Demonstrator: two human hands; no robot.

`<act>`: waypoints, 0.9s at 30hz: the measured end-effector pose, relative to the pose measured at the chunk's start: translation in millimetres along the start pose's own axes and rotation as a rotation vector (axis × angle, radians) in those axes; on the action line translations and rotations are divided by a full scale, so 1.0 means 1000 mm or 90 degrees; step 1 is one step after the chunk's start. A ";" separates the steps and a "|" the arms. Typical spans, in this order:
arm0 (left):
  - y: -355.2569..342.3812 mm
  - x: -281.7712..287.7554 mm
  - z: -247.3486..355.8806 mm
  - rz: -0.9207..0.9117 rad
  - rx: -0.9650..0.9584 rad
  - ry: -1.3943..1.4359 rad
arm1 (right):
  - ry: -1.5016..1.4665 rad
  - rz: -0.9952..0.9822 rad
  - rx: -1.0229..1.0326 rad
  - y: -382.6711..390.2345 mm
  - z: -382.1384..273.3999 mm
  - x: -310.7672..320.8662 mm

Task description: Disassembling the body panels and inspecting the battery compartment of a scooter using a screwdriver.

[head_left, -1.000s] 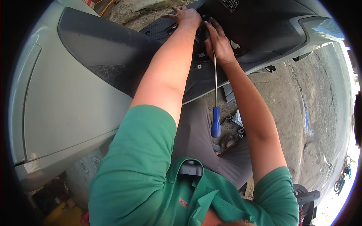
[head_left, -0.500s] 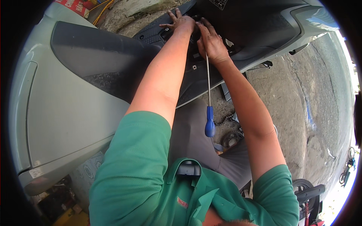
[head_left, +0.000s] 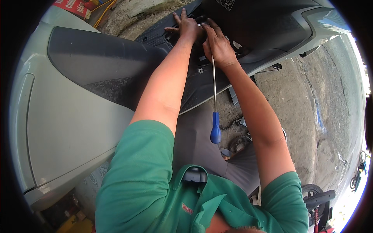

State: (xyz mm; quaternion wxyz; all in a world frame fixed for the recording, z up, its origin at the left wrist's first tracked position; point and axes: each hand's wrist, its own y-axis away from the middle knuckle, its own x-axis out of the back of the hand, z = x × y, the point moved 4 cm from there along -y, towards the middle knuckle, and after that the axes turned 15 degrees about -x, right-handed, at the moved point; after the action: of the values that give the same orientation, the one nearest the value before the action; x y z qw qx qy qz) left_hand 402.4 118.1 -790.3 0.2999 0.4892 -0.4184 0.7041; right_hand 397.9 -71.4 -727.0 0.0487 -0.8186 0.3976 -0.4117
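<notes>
In my right hand (head_left: 220, 46) I hold a long screwdriver (head_left: 216, 128) by its metal shaft, fingers closed round it. Its blue handle hangs toward me over my lap; its tip is hidden at the hand. Beside it my left hand (head_left: 188, 28) reaches into an opening in the black floorboard (head_left: 153, 40) of a grey-green scooter. Several of its fingers are spread apart, but the thumb side is hidden in the dark opening, so anything it touches there is out of sight.
The scooter's black seat (head_left: 105, 58) and pale side panel (head_left: 74, 128) fill the left. A dark front panel (head_left: 256, 27) rises beyond my hands. Rough concrete ground (head_left: 299, 101) lies to the right, and a chain (head_left: 233, 123) with metal parts is below. A wheel (head_left: 311, 191) stands lower right.
The view has shifted slightly, with the scooter's left side sitting lower. My left hand has turned a little beside the opening. The right hand keeps hold of the screwdriver.
</notes>
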 end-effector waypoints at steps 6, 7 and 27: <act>0.003 -0.015 0.022 -0.048 0.005 0.102 | 0.022 0.023 0.010 0.008 0.023 0.005; 0.001 -0.013 0.011 -0.036 -0.010 0.096 | 0.010 0.018 0.008 0.006 0.015 0.004; 0.020 0.009 0.017 0.008 0.002 0.042 | -0.033 0.021 0.024 0.003 0.013 0.003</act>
State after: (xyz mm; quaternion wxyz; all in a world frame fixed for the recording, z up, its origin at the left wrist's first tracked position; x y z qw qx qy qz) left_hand 389.9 93.9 -784.7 0.3083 0.4633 -0.4104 0.7224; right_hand 406.8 -78.9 -734.8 0.0810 -0.8214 0.4018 -0.3966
